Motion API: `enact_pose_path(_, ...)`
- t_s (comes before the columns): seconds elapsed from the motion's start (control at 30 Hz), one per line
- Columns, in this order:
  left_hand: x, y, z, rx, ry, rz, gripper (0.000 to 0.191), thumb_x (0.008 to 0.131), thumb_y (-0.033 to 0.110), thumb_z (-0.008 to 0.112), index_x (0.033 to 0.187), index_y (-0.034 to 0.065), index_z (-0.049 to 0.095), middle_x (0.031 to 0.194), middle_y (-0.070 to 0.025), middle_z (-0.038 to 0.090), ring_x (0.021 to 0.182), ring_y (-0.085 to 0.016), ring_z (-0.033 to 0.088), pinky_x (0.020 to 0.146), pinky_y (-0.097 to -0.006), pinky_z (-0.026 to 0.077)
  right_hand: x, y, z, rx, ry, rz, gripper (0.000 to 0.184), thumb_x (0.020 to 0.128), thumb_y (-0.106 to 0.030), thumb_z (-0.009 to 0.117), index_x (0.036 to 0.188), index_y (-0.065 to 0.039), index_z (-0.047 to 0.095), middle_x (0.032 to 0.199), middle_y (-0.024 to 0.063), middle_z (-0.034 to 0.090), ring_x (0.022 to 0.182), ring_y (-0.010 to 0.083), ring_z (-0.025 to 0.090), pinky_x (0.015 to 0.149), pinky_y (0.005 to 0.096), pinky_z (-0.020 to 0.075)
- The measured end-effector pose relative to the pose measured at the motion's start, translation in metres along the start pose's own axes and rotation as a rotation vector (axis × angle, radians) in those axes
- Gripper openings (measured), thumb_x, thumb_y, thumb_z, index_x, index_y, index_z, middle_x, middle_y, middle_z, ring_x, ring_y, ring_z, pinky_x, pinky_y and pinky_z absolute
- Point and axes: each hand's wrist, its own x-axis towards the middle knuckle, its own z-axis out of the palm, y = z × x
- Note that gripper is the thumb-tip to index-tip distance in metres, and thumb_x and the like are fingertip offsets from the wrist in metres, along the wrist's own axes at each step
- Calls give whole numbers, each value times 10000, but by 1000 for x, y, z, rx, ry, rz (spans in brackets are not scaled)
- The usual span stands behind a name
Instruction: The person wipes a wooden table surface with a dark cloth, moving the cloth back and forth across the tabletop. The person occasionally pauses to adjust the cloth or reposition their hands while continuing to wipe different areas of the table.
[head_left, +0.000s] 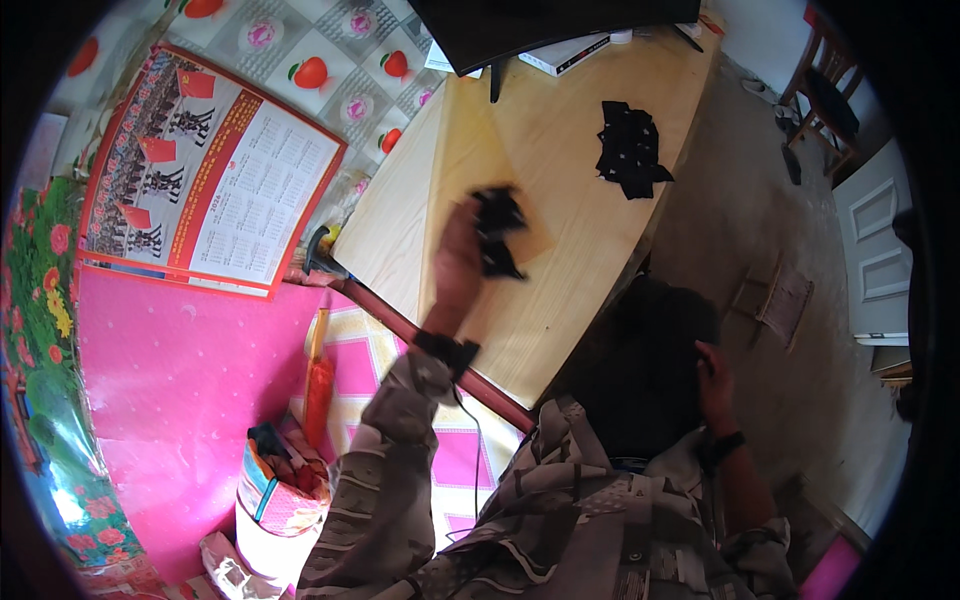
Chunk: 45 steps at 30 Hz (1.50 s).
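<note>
My left hand (459, 251) is raised over the wooden desk (517, 330) and grips a piece of black cloth (501, 217). Hand and cloth are both blurred, and I cannot tell how far above the wood they are. A second black cloth with small pale marks (634, 150) lies crumpled near the desk's right edge. Against my dark trouser leg (645, 360) rests my right hand (716, 386), off the desk to the right. Some of its fingers are in shadow, and no object shows in it.
A dark screen (555, 22) stands at the desk's far end beside a white box (566, 51). Left of the desk are a wall calendar (247, 180), a black hooked handle (321, 259) and a stuffed bag (289, 487). A low stool (784, 304) and a wooden chair (825, 90) stand right.
</note>
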Motion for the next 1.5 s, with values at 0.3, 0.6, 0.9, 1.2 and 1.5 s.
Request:
enact_pose_path(0.3,41,-124,-5,463,-210,-3,624,1030,33,589,1645,64,486,1733,-203,410,1599,-492,362,1329,-560,330,5,-10,6,-38,30,-115,371,1018,51,584,1334,-79,728,1359,161,716,1317,355,679,1142,436,521)
enact_pose_path(0.6,-61,-92,-27,502,-188,80,621,1037,47,574,1652,86,493,1716,-179,460,1607,-465,374,1295,-574,350,2,-1,9,-99,66,-153,351,1030,39,569,1317,-76,737,1363,161,710,1326,368,663,1167,461,501)
enact_pose_path(0.9,-149,4,-59,310,-262,35,466,1008,-54,552,1432,58,710,1455,-189,703,1367,-408,629,1191,-490,498,-5,-1,9,-29,81,-151,318,1048,6,576,1305,-79,742,1372,146,704,1324,350,657,1169,447,495)
enact_pose_path(1.2,46,-29,-55,256,231,134,441,1003,-56,554,1387,74,728,1302,-184,760,1227,-409,692,1071,-491,551,2,3,8,-81,83,-220,342,1006,35,620,1291,-104,747,1334,133,711,1287,344,667,1145,447,515)
enact_pose_path(1.5,86,-139,33,522,-218,35,687,874,-22,704,1545,104,626,1603,-222,574,1501,-509,473,1298,-537,375,-5,0,9,-127,114,-150,350,999,46,619,1282,-112,753,1335,132,712,1284,347,665,1136,442,522)
